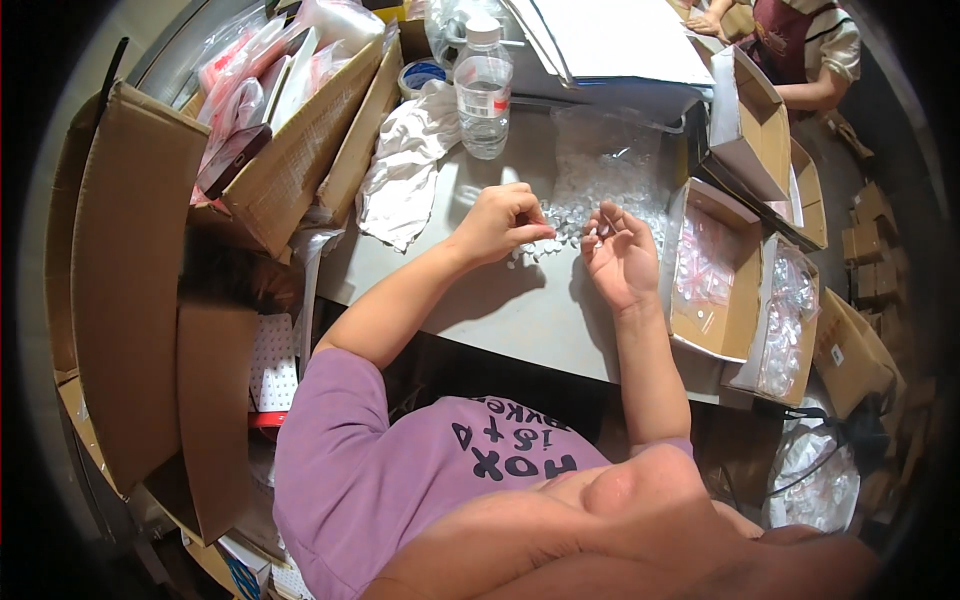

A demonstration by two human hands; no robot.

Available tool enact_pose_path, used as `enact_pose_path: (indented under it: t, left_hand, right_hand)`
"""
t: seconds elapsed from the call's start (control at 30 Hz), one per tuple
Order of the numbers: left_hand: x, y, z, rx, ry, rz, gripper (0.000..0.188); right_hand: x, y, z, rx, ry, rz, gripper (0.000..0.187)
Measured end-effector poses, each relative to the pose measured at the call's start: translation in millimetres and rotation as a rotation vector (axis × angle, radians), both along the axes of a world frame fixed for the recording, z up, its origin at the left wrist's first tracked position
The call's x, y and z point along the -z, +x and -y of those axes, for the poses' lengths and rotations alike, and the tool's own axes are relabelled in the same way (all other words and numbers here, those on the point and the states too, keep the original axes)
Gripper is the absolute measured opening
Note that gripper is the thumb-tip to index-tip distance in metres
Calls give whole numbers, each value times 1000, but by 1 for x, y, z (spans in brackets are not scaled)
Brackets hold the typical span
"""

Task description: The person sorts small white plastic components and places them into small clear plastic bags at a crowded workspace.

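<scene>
Both my hands are over a grey-white tabletop (465,330). My left hand (500,224) is closed, thumb and fingertips pinched together just above the edge of a loose heap of small white pieces (540,248). What the pinch holds, if anything, is too small to make out. To its right, my right hand (624,262) is turned palm up with its fingers curled. A few of the small white pieces show at those fingers. Behind the heap lies a clear plastic bag (606,150) with more white pieces in and around its mouth.
A water bottle (483,100) stands behind my left hand, beside a crumpled white cloth (400,190) and blue tape roll (422,75). Cardboard trays (745,325) of small bags line the right. A large carton (300,150) of bags stands left. Another person's arm (815,95) shows far right.
</scene>
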State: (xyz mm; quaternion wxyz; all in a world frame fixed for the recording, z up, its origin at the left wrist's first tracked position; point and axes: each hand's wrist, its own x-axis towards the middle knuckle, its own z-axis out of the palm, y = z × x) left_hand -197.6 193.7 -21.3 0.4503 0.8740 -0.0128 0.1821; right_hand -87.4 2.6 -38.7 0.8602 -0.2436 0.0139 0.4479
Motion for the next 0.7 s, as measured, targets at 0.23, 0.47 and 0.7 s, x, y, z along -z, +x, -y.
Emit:
enact_pose_path:
  t: [0.23,0.47,0.7]
  left_hand:
    - [2,-1,13,57,-41,44,25]
    - [3,1,29,18,-49,47,26]
    - [7,2,23,34,37,40,23]
  right_hand:
    - [-9,-9,-4,-6,70,45,30]
    - [-19,-20,-4,-100,156,173,36]
    - [-28,-29,-5,-113,102,315,39]
